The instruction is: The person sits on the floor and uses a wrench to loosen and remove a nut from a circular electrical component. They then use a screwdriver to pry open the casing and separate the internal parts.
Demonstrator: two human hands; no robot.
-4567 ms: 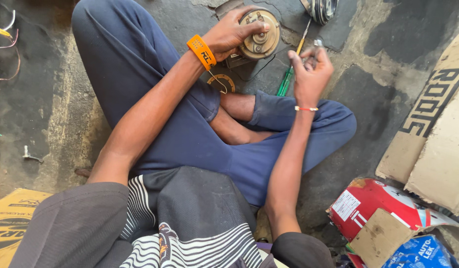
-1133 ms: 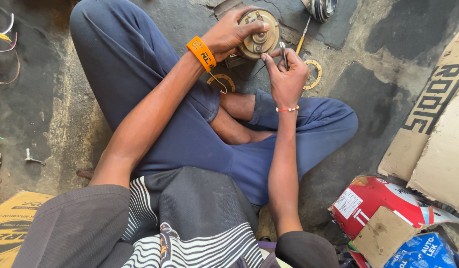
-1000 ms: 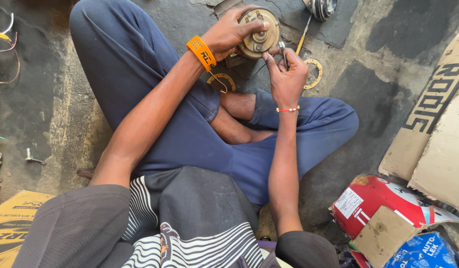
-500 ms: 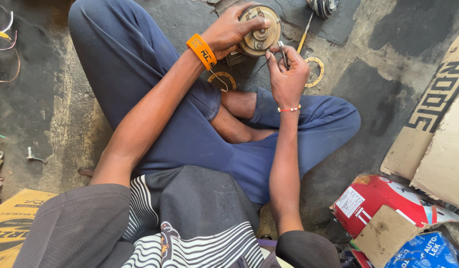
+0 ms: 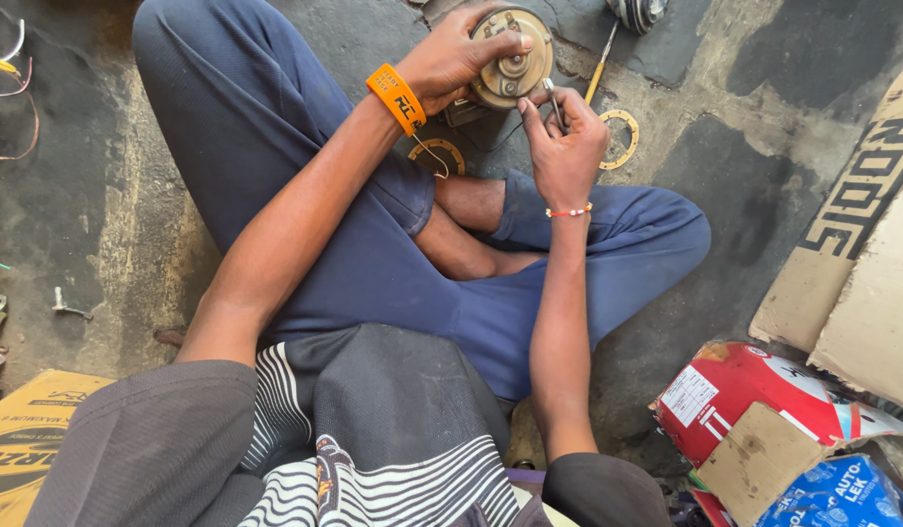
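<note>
Here the left hand grips the round motor, its face turned up; the right hand pinches a thin tool, pointing up toward it.

Count as it stands: two hands, left hand and right hand, one round motor housing, one slim metal tool, two flat rings on the floor, one screwdriver, two wristbands

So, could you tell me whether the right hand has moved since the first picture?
Yes. The right hand has shifted left, off the ring on the floor, to the round metal part that the left hand holds.
</note>
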